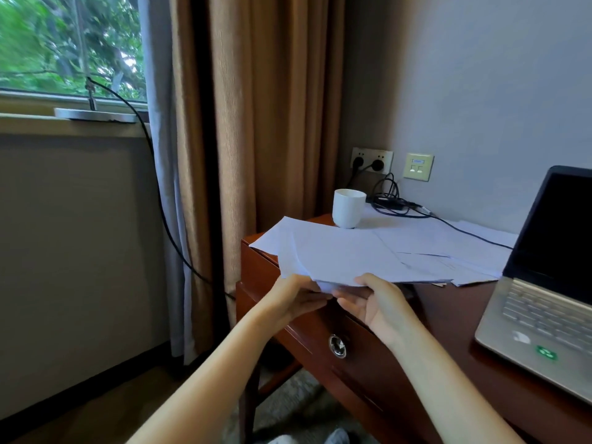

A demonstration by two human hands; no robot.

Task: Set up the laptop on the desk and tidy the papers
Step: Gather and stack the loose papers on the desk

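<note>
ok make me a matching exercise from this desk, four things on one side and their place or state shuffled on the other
Things:
1. mug
2. laptop
3. held sheets
4. power adapter

Place or state:
a. lid open, screen dark
b. gripped at the near edge by the left hand and right hand
c. upright near the far corner of the desk
d. lying below the sockets

Pairs: 1-c, 2-a, 3-b, 4-d
</note>
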